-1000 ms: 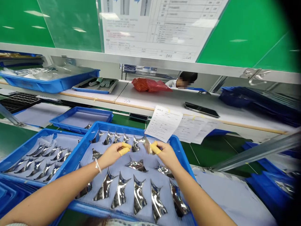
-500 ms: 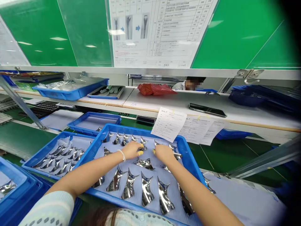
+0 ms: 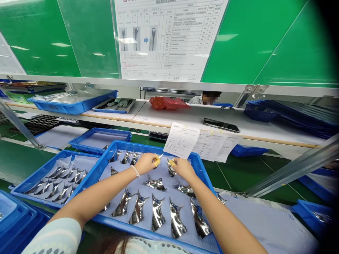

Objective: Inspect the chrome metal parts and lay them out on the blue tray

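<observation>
Though yellow finger cots (image 3: 156, 162) obscure both grips, the right hand (image 3: 184, 168) pinches a curved chrome piece (image 3: 171, 168), the left hand's (image 3: 143, 163) hold unclear

Factory assembly line: a posted work-instruction sheet (image 3: 169, 40) above a white bench (image 3: 169, 118), with blue trays (image 3: 127, 144) of polished metal parts (image 3: 158, 217) in rows.

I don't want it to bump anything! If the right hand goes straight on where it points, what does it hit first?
The right hand would probably meet the shiny curved silver metal piece at its yellow-capped fingertips, in the blue plastic tray. I cannot tell whether they already touch.
</observation>
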`<state>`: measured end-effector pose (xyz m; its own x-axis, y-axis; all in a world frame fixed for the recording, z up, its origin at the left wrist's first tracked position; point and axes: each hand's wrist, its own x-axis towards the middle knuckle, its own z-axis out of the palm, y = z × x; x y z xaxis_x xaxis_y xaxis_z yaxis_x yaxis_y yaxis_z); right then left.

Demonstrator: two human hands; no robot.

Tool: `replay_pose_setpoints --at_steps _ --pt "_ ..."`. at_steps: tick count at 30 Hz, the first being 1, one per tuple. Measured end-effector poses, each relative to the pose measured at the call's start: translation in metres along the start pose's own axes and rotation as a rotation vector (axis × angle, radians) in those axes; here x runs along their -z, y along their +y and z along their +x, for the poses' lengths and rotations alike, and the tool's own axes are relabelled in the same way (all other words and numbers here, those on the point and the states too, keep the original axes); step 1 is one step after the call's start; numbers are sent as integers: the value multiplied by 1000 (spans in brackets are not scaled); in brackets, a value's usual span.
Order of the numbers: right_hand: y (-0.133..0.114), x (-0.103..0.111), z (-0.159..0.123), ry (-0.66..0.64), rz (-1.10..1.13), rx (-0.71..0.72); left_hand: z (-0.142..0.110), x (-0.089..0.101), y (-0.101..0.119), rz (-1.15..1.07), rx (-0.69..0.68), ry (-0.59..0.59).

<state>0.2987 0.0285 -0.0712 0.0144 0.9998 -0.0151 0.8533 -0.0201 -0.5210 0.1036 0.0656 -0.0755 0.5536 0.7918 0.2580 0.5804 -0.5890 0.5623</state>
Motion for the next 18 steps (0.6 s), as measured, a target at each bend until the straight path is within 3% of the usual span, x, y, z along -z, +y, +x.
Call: replay_pose_setpoints --at_steps 4,8,10,13,18 --pt "-14 -2 -11 -31 365 102 -24 29 13 -196 -14 127" --pt "-32 -1 -31 19 627 182 -44 32 13 -587 -56 126" --pt "-40 4 -42 69 688 228 -50 30 10 -658 -98 104" --pt "-49 10 -58 174 626 325 -56 29 7 -609 -150 158" --pt "-56 1 -72 348 322 547 -62 30 12 -475 -245 236"
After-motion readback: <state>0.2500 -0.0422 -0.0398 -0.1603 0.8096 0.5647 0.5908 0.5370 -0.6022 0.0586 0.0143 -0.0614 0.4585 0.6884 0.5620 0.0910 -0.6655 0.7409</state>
